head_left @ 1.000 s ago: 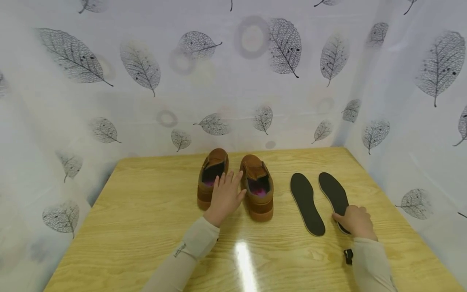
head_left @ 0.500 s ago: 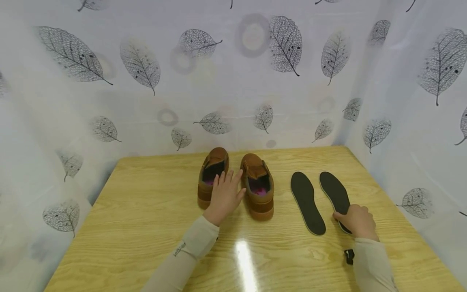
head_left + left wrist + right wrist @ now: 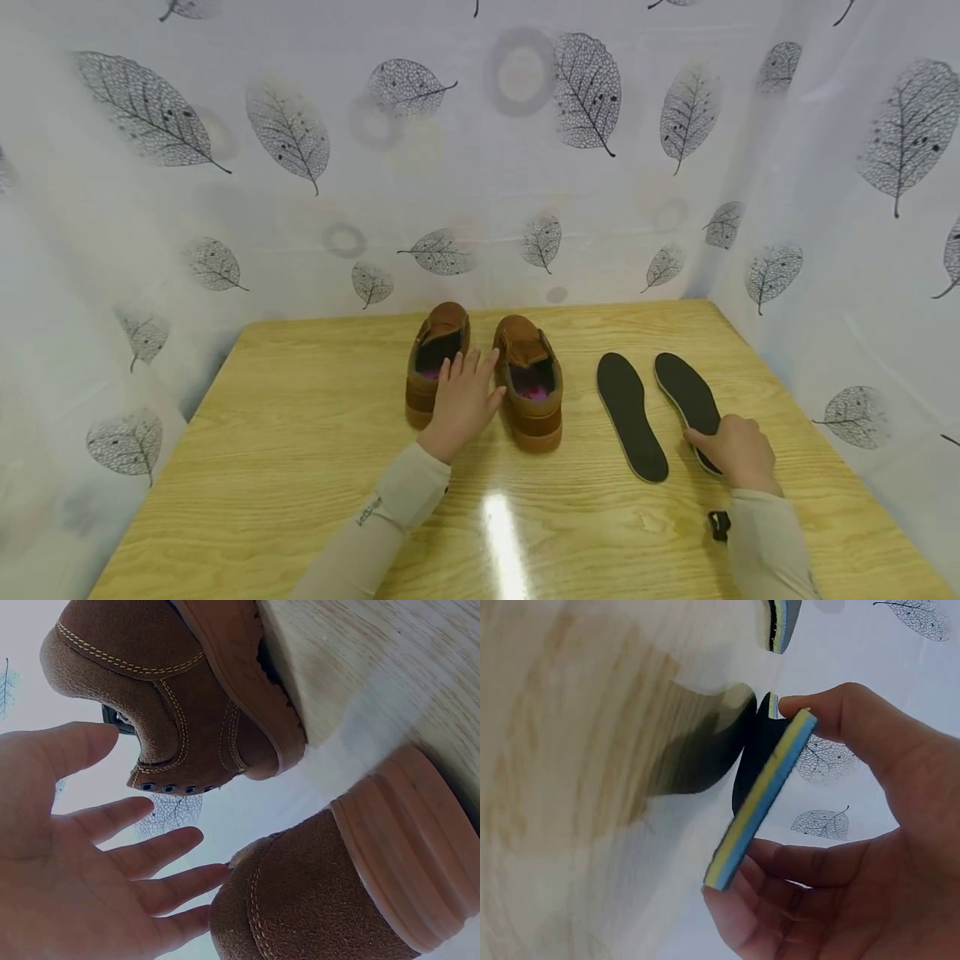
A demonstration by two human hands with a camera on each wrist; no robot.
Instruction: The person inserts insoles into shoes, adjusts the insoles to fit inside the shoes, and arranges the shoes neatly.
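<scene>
1. Black insole (image 3: 684, 387), the outer one of the pair on the table's right side, and it's caught at the heel: right hand (image 3: 741, 454) pinches it, thumb on one edge, curled fingers against the other, the gap just as wide as that heel.
2. Over to the right wrist view for what the head view hides: a layered rim of yellow and blue, and the heel end tilted up off the table (image 3: 300, 433).
3. Second insole (image 3: 632, 417) lies alongside, black face up.
4. Left hand (image 3: 461, 406) spreads its fingers, grip wide, between the left shoe (image 3: 420, 404) and right shoe (image 3: 536, 425); fingertip contact, cannot tell.
5. Left wrist view brings out stitching and eyelets (image 3: 169, 789); only the head view shows the purplish linings (image 3: 531, 390).
6. Leaf-print curtain (image 3: 480, 192) behind it all.
</scene>
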